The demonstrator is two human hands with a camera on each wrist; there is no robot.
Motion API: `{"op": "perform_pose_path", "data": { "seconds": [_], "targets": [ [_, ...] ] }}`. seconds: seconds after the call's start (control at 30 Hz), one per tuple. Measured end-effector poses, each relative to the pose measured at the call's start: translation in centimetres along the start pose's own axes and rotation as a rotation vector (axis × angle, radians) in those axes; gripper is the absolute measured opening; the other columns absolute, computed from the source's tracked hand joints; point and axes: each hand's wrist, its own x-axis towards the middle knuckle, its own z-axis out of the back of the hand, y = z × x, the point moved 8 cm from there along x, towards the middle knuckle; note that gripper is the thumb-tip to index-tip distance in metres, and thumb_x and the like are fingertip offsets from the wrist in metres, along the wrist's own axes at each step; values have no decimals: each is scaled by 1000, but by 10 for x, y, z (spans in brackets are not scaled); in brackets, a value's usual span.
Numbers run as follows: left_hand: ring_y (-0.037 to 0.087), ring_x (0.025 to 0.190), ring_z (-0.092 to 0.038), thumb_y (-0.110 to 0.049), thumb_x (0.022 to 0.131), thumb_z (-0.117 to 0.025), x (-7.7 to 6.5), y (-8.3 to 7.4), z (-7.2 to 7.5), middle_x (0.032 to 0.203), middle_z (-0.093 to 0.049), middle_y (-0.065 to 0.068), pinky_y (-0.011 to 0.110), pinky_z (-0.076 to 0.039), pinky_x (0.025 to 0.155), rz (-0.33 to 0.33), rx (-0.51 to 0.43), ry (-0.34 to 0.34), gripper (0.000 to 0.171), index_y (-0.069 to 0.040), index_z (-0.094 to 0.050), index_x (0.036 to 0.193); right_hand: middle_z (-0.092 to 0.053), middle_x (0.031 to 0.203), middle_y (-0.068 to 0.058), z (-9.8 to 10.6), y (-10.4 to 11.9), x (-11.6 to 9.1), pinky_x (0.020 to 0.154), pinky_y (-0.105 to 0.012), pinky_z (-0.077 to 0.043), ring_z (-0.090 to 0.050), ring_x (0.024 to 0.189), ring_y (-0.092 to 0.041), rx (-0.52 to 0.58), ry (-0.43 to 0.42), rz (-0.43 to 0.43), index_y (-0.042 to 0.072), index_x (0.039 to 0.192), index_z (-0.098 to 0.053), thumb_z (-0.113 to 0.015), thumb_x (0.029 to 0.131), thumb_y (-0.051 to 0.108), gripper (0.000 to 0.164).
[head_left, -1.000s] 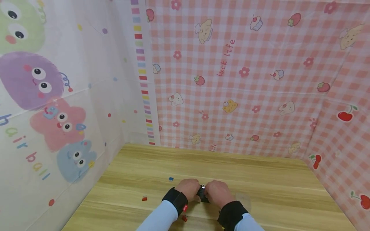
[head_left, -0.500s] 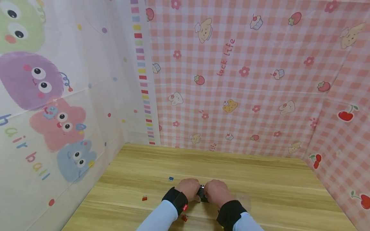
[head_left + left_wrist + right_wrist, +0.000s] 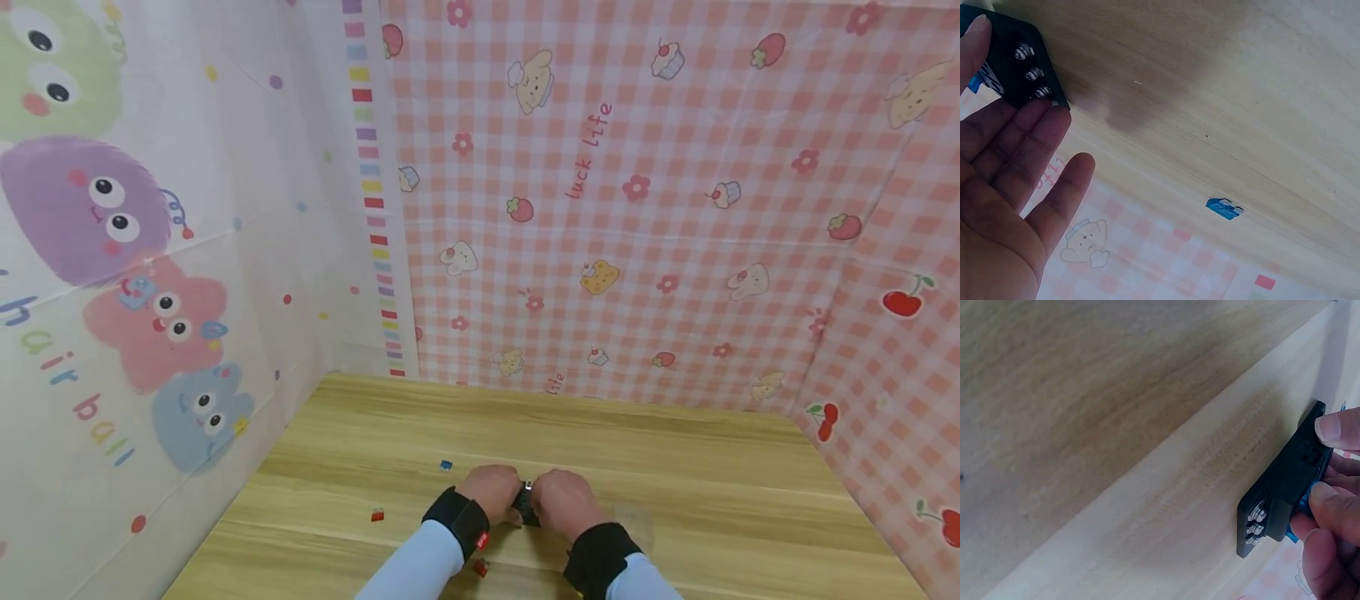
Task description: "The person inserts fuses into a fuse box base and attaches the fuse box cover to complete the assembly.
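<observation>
Both hands meet over a black fuse block [image 3: 529,512] at the table's front middle. My left hand [image 3: 491,492] grips the block by its edge; in the left wrist view, the thumb lies on top and the fingers [image 3: 1038,144] reach under it, beside a row of metal screw terminals [image 3: 1034,74]. My right hand [image 3: 566,502] pinches a small blue blade fuse [image 3: 1304,509] against the block [image 3: 1291,465], as the right wrist view shows. Fingers cover most of that fuse, and its prongs are hidden.
Another blue blade fuse [image 3: 446,466] lies on the wooden table [image 3: 697,475] beyond the left hand. One red fuse [image 3: 377,515] is farther left, and a second red fuse [image 3: 481,567] sits by the left forearm. Clear plastic [image 3: 636,523] lies right of the right hand.
The hands and the block keep almost the same place and grip. Only the head view has shifted very slightly.
</observation>
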Motion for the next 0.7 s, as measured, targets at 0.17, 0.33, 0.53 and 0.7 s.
{"op": "perform_pose_path", "data": {
  "seconds": [0.17,0.33,0.53,0.7],
  "targets": [
    [7,64,-48,-38,73,-88,-1,0,1,73,-57,-6,23,-43,64,7,3,-8,33,-12,-69,82,-57,62,8,-3,-2,1,58,-29,-44,-47,57,-12,-4,37,-41,16,62,-69,-80,73,0,22],
    [7,63,-47,-38,73,-88,-2,0,2,72,-56,-6,23,-42,63,12,-3,-8,33,-13,-68,82,-55,61,8,-4,0,2,56,-28,-43,-47,55,-10,-53,50,-43,16,61,-67,-80,73,1,23],
    [7,62,-47,-37,72,-89,-3,0,3,71,-56,-6,23,-41,62,27,-18,-3,33,-13,-68,80,-57,63,7,-3,1,-1,54,-29,-43,-47,55,-9,-28,8,-39,16,60,-67,-78,73,-1,25],
    [7,62,-46,-36,72,-89,-3,0,5,71,-56,-7,23,-41,61,30,-25,5,32,-12,-69,80,-59,65,6,-4,-2,-1,56,-28,-45,-49,56,-9,23,16,-31,14,62,-69,-79,72,-3,22]
  ]
}}
